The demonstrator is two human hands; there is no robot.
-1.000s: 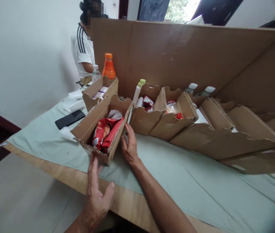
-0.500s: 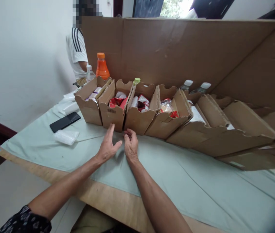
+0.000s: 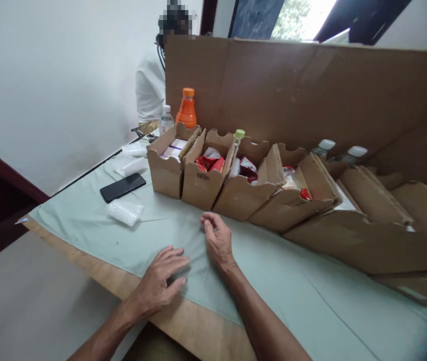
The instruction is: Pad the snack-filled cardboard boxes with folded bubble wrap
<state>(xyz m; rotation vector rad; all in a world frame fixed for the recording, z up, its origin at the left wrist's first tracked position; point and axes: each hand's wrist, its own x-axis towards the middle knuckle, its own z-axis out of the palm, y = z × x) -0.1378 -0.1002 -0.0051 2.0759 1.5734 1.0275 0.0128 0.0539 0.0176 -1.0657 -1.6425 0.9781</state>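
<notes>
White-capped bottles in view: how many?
3: one beside the orange bottle; a second and a third behind the cardboard boxes, toward picture right. Others may be hidden there.

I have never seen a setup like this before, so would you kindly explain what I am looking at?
There is no robot here: these are a person's own bare hands, seen by one camera worn on the head, looking forward and down. The left hand is near the table's edge, fingers spread; the right hand, loosely curled, is just in front of the boxes. Neither appears to hold anything.

The boxes stand in a row on a pale green cloth; the second from the left holds red packets. Left of the row lie a phone and some clear plastic packs. An orange bottle stands behind, before a tall cardboard panel.
</notes>
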